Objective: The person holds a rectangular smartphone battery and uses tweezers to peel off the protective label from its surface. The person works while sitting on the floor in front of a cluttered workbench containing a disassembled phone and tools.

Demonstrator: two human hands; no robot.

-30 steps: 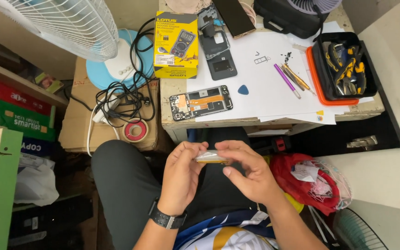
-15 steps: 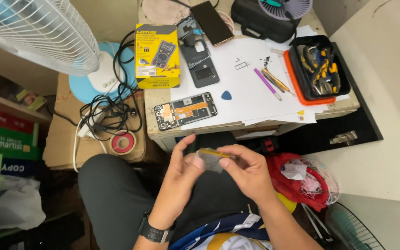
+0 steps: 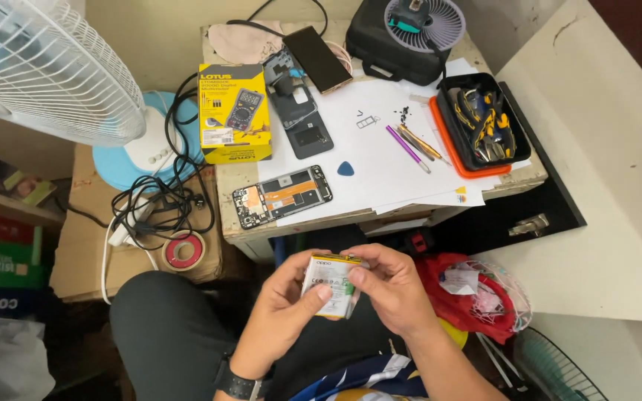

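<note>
A flat white phone battery (image 3: 331, 284) with a yellow edge is held above my lap by both hands. My left hand (image 3: 280, 312) grips its left side, thumb across the face. My right hand (image 3: 389, 286) pinches its right edge with thumb and fingers. On the small table ahead lies an opened phone frame (image 3: 282, 196) showing its circuit boards, with a blue pick (image 3: 345, 168) beside it on white paper (image 3: 380, 148).
A yellow multimeter box (image 3: 234, 111), a dark phone back cover (image 3: 300, 119), a phone (image 3: 323, 48), thin tools (image 3: 412, 146) and an orange tray of tools (image 3: 477, 126) sit on the table. A white fan (image 3: 53, 67), cables (image 3: 154, 204) and red tape roll (image 3: 185, 251) lie left. Red bag (image 3: 469, 293) right.
The battery has been turned from edge-on to face-up between my hands, its label now showing. The view has shifted so the table sits lower in the frame.
</note>
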